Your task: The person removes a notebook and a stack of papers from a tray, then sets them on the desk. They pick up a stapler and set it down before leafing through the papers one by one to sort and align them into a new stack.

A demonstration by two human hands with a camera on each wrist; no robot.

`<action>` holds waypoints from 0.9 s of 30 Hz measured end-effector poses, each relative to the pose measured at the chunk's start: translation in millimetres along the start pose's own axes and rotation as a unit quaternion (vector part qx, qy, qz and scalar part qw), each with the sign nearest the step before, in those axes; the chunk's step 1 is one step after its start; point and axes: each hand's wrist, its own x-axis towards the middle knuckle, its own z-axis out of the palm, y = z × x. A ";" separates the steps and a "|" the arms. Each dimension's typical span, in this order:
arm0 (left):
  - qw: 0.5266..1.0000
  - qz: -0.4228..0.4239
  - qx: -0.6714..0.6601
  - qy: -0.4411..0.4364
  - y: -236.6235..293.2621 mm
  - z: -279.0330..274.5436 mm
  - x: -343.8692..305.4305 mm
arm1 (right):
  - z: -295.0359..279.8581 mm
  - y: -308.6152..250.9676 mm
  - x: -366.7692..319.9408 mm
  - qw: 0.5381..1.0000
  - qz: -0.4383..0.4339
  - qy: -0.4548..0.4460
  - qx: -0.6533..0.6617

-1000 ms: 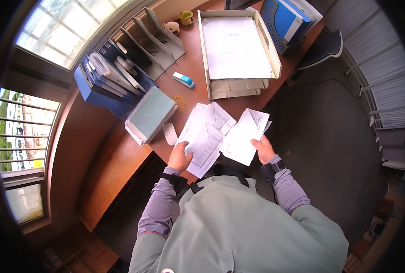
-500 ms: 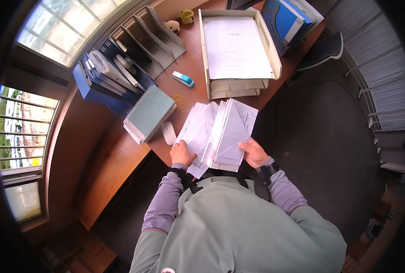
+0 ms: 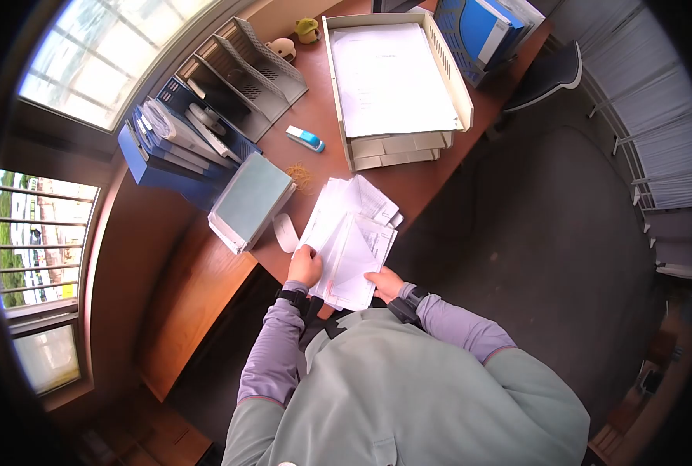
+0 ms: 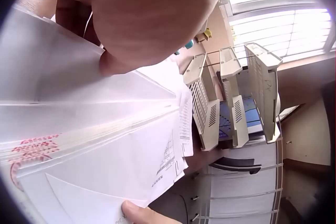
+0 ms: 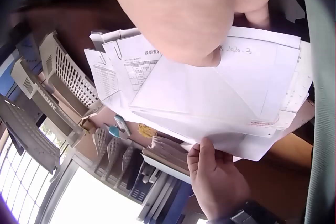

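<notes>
A stack of white paper documents [image 3: 355, 260] is held between both hands above the near edge of the desk. My left hand [image 3: 305, 266] grips its left side, thumb on top. At the lower right, my right hand [image 3: 385, 283] pinches the upper bundle, thumb over a folded triangular flap. Loosely fanned sheets [image 3: 336, 200] lie beneath and reach onto the desk. Printed tables, a paper clip [image 5: 116, 50] and handwritten figures [image 5: 239, 50] show in the right wrist view. Red stamp marks [image 4: 34, 148] appear along the layered edges in the left wrist view.
A cream letter tray [image 3: 349, 116] holding sheets stands at the back. Left of it are a blue-and-white stapler [image 3: 306, 139], rubber bands [image 3: 299, 177], a white mouse [image 3: 285, 232], a green-topped book stack [image 3: 251, 194], blue folders [image 3: 156, 159] and a grey file rack [image 3: 280, 105].
The right hand has moved left with its bundle, from apart on the right to lying over the left hand's sheets. The left hand stays on the left side of the papers.
</notes>
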 end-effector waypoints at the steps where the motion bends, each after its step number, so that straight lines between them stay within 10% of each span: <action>1: 1.000 0.004 -0.002 0.023 2.6 0.9 -2.3 | 3.6 2.3 1.9 1.000 -0.003 -0.001 0.007; 20: 0.998 -0.042 0.035 -0.031 47.6 -10.7 -20.9 | 14.7 -5.6 5.5 0.986 0.119 -0.014 -0.117; 27: 0.996 0.068 0.050 -0.018 56.2 -5.7 -41.5 | -9.0 -8.1 -3.8 0.984 0.039 -0.011 -0.174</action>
